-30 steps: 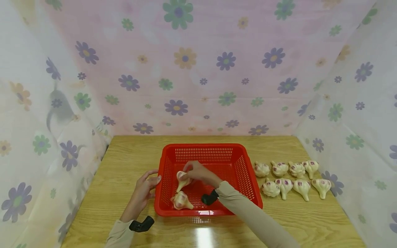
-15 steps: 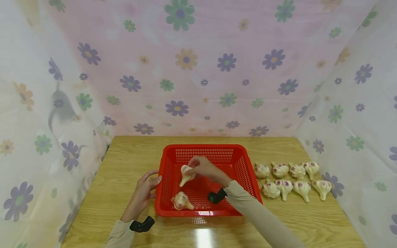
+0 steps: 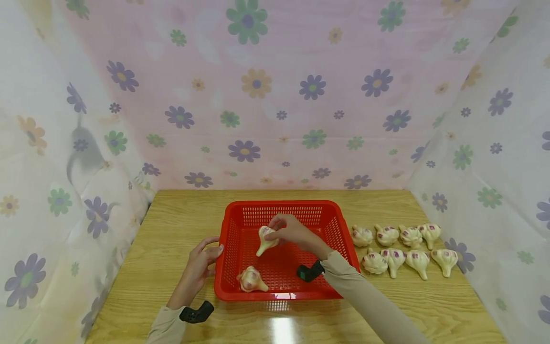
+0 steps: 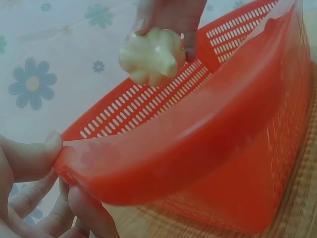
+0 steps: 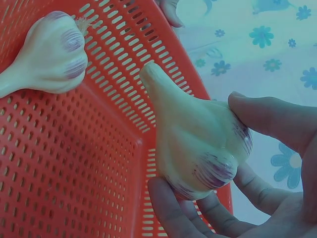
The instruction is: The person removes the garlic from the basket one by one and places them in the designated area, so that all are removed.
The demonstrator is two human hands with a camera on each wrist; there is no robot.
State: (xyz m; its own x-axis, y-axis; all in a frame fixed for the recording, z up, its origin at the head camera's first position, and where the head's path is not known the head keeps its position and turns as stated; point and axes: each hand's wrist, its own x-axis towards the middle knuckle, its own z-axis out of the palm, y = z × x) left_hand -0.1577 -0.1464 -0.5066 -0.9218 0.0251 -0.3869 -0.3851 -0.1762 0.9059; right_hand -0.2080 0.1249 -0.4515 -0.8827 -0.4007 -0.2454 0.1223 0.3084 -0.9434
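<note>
A garlic bulb (image 3: 267,240) with purple streaks is held by my right hand (image 3: 296,233) above the floor of a red plastic basket (image 3: 290,296). In the right wrist view, thumb and fingers pinch that bulb round its wide end, its stem pointing away from the palm. A second garlic bulb (image 3: 251,279) lies in the basket's near left corner. At the basket's left side, my left hand (image 3: 199,265) grips the rim, thumb on top and fingers beneath, as the left wrist view shows.
Several garlic bulbs (image 3: 393,260) lie in two rows on the wooden table (image 3: 180,210), right of the basket. Flowered cloth (image 3: 283,95) hangs behind the table and along both sides.
My right hand has lifted the garlic bulb from beside the other one and moved it right and farther back over the basket. The left hand stays on the rim.
</note>
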